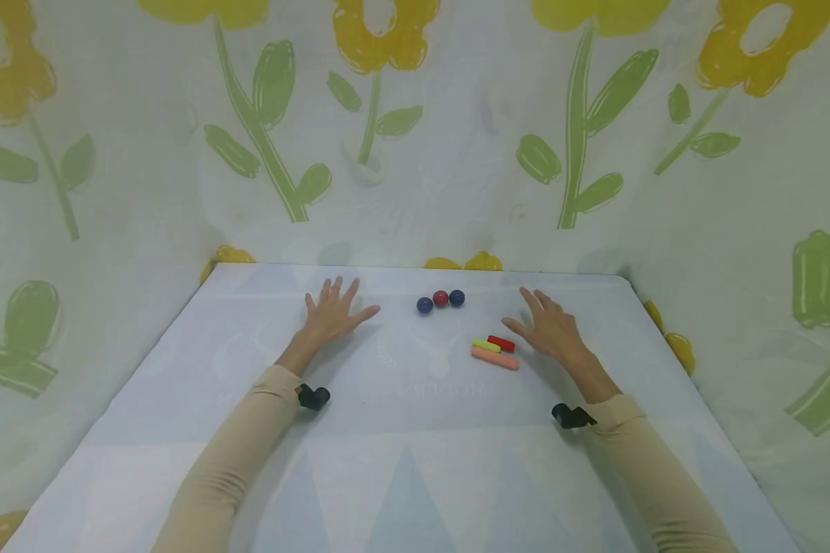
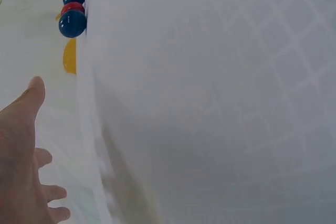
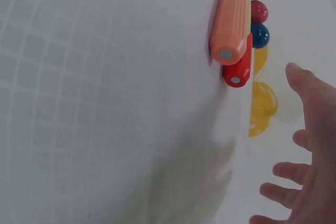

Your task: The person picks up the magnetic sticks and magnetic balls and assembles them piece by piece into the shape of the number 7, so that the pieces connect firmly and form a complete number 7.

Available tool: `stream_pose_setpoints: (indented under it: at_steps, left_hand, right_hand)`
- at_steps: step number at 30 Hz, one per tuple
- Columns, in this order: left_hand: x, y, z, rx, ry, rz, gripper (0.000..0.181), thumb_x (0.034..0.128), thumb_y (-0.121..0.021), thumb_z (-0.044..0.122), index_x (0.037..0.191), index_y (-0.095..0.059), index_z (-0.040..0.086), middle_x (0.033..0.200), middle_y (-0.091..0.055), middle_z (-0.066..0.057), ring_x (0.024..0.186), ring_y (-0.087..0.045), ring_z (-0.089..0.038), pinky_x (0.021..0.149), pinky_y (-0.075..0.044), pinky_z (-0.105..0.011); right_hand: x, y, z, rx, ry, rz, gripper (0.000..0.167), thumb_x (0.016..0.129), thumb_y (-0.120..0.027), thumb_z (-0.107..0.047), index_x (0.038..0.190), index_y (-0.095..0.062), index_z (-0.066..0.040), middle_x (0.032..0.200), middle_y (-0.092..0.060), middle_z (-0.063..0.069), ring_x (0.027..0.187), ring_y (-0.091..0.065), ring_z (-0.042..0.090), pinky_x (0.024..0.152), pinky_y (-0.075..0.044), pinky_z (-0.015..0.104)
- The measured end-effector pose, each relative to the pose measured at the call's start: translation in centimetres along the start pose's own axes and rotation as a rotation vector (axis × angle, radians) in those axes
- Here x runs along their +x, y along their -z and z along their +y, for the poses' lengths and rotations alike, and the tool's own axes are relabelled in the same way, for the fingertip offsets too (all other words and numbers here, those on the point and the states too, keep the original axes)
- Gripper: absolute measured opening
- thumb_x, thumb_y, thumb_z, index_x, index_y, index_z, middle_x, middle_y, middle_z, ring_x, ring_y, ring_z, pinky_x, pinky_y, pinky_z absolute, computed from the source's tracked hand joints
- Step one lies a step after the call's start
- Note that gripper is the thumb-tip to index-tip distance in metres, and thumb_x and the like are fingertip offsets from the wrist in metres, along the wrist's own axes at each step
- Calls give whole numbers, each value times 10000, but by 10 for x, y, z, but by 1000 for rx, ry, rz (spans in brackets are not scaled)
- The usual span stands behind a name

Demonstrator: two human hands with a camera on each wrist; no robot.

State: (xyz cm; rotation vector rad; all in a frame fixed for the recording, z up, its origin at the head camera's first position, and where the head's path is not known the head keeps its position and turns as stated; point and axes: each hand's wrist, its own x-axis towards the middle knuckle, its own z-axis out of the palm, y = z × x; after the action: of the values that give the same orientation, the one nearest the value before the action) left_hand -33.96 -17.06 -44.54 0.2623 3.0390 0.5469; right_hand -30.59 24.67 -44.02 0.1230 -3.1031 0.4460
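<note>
My left hand (image 1: 327,316) hovers over the left part of the table with its fingers spread, holding nothing. On the other side, my right hand (image 1: 549,329) is likewise spread and bare, just right of three short sticks. These are a salmon stick (image 1: 495,358), a yellow stick (image 1: 486,346) and a red stick (image 1: 501,343), lying close together. Behind them, between the hands, sit a dark blue ball (image 1: 425,306), a red ball (image 1: 440,298) and a second dark blue ball (image 1: 456,297) in a row. In the right wrist view, the salmon stick (image 3: 230,19) largely hides the yellow one.
A white cloth with pale patterns covers the table (image 1: 401,415). Its back edge meets a flower-printed curtain (image 1: 443,153), which also hangs at both sides. A small black wrist camera (image 1: 313,397) is on the left wrist, another black camera (image 1: 572,416) on the right.
</note>
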Motion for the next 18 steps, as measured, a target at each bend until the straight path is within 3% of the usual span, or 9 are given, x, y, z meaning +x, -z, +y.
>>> stream_pose_setpoints:
  at_steps: [11, 18]
  left_hand:
    - [2, -4, 12, -1, -65, 39, 874, 921, -506, 635, 1564, -222, 116, 1594, -208, -255, 1471, -183, -460, 1141, -182, -682]
    - [2, -7, 20, -3, -84, 55, 831, 924, -557, 579, 1539, -287, 90, 1562, -282, -259, 1433, -278, -464, 1121, -269, -656]
  right_hand:
    - [-3, 0, -9, 81, 20, -6, 831, 919, -543, -597, 1548, -257, -134, 1526, -341, 262, 1353, -405, 450, 1074, -327, 677]
    - [-7, -1, -15, 126, 29, -16, 666, 938, -581, -513, 1443, -444, -100, 1317, -556, 227, 1112, -594, 358, 896, -537, 510]
